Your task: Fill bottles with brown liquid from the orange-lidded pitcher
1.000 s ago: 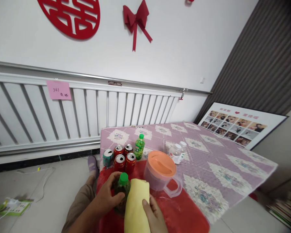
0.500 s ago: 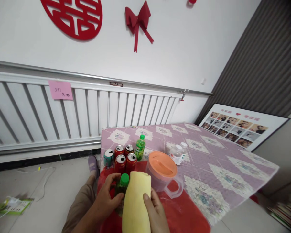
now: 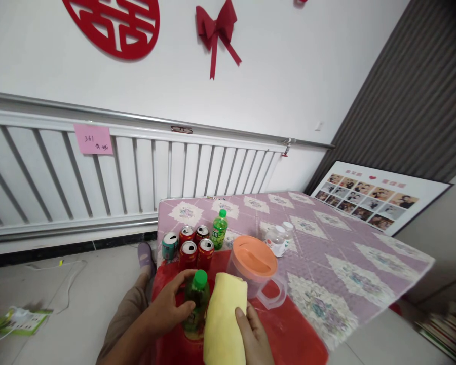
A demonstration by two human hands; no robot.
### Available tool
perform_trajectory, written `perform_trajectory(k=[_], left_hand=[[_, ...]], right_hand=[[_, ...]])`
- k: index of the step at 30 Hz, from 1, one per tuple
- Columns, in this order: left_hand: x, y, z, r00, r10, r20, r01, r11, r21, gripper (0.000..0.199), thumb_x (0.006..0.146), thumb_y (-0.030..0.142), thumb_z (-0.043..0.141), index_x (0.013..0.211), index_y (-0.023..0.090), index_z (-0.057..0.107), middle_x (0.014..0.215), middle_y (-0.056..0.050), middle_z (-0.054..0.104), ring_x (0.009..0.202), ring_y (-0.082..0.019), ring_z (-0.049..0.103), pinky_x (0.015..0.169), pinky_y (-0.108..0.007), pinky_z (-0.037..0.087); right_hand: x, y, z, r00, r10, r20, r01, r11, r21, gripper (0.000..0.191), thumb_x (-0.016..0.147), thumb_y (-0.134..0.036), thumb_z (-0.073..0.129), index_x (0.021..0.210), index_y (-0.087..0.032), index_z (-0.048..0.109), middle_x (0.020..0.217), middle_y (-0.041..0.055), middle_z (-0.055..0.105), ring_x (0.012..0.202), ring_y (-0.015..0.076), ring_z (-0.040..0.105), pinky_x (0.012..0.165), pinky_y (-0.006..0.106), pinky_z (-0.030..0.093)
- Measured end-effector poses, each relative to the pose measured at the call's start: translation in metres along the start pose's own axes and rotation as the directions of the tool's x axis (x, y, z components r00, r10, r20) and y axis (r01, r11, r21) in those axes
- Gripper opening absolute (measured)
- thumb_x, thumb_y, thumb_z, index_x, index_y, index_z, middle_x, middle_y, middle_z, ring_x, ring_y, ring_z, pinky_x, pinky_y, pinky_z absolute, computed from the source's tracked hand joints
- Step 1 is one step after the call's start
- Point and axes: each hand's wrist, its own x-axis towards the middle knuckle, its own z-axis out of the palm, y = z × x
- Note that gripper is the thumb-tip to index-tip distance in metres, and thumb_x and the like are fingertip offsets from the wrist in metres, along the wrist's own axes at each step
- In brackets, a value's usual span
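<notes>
My left hand (image 3: pixel 175 304) curls round the left side of a green-capped plastic bottle (image 3: pixel 198 299), fingers behind it and thumb in front. The bottle stands upright over a red plastic sheet (image 3: pixel 289 334). A folded yellow towel (image 3: pixel 225 319) is gripped in my right hand (image 3: pixel 253 329), thumb on its near face. The towel's left edge lies close against the bottle and hides part of it. Just right of the towel is a clear jug (image 3: pixel 247 284) with an orange lid (image 3: pixel 254 257). Its handle points toward the right.
Behind my left hand stand several opened drink cans, red ones (image 3: pixel 188 252) and a teal one (image 3: pixel 170 247). Another green bottle (image 3: pixel 219 230) is beside them. Two white-capped bottles (image 3: pixel 279 241) stand on the flowered tablecloth (image 3: pixel 311 299). A radiator (image 3: pixel 137 172) runs along the wall.
The yellow towel and my right hand have moved slightly right, uncovering more of the green-capped bottle. The bottle has shifted a little right too; my left hand stays around it.
</notes>
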Motion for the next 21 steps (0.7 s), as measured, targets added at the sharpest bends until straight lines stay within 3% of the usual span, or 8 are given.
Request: perform_trajectory(k=[4,7,10,14,16,18,21], left_hand=[[0.000,-0.003,0.008,0.998,0.013,-0.059,-0.014,1.000,-0.018,0.072,0.065,0.013,0.061,0.133,0.022,0.041,0.136,-0.009,0.054,0.123,-0.028,0.052,0.105,-0.041,0.042],[-0.001,-0.006,0.014,0.994,0.018,-0.112,-0.018,1.000,-0.003,0.066,0.065,0.015,0.064,0.128,0.021,0.045,0.127,-0.009,0.060,0.115,-0.028,0.057,0.102,-0.042,0.044],[-0.001,-0.007,0.016,0.992,0.026,-0.122,-0.027,1.000,-0.010,0.063,0.066,0.019,0.066,0.126,0.021,0.048,0.121,-0.009,0.063,0.110,-0.028,0.060,0.098,-0.042,0.047],[-0.001,-0.006,0.016,0.988,0.029,-0.153,-0.025,0.999,0.026,0.063,0.065,0.018,0.067,0.125,0.021,0.049,0.123,-0.008,0.063,0.111,-0.028,0.059,0.098,-0.040,0.047],[-0.001,-0.004,0.016,0.987,0.022,-0.159,-0.014,0.999,0.048,0.063,0.065,0.017,0.066,0.125,0.022,0.049,0.123,-0.007,0.062,0.111,-0.027,0.060,0.098,-0.039,0.047],[-0.001,-0.002,0.017,0.990,0.025,-0.142,-0.019,0.999,0.046,0.062,0.066,0.017,0.065,0.125,0.022,0.047,0.123,-0.007,0.062,0.111,-0.027,0.060,0.098,-0.038,0.047],[0.000,-0.003,0.018,0.994,0.048,-0.101,-0.048,0.999,0.006,0.060,0.069,0.018,0.065,0.126,0.022,0.046,0.123,-0.008,0.062,0.111,-0.026,0.060,0.098,-0.038,0.048]], right_hand=[[0.000,-0.002,0.009,0.998,-0.022,0.063,0.020,0.999,0.035,0.061,0.061,-0.054,0.079,0.111,-0.023,0.061,0.100,0.0068,0.074,0.090,0.0272,0.069,0.078,0.036,0.054],[0.001,0.006,0.008,0.996,-0.030,0.078,0.030,1.000,0.008,0.057,0.062,-0.053,0.079,0.106,-0.022,0.063,0.097,0.0068,0.075,0.091,0.0274,0.069,0.081,0.037,0.054],[0.001,0.008,0.001,0.998,-0.046,0.033,0.048,0.997,-0.057,0.057,0.060,-0.055,0.079,0.104,-0.021,0.065,0.102,0.0085,0.074,0.094,0.0296,0.069,0.081,0.038,0.054],[-0.002,-0.009,-0.005,0.980,-0.190,-0.059,0.181,0.975,-0.127,0.067,0.064,-0.052,0.075,0.122,-0.023,0.057,0.123,0.0115,0.066,0.106,0.0316,0.064,0.080,0.038,0.055],[-0.005,-0.023,-0.001,0.946,-0.316,-0.073,0.292,0.929,-0.227,0.071,0.069,-0.047,0.072,0.132,-0.022,0.050,0.132,0.0123,0.060,0.112,0.0311,0.061,0.084,0.038,0.054],[-0.009,-0.039,0.006,0.884,-0.465,-0.049,0.411,0.822,-0.393,0.071,0.073,-0.040,0.068,0.137,-0.023,0.045,0.136,0.0114,0.055,0.116,0.0302,0.057,0.090,0.038,0.051],[-0.010,-0.057,0.023,0.715,-0.688,0.126,0.594,0.502,-0.629,0.061,0.077,-0.028,0.061,0.137,-0.024,0.047,0.131,0.0097,0.057,0.115,0.0285,0.056,0.095,0.041,0.046]])
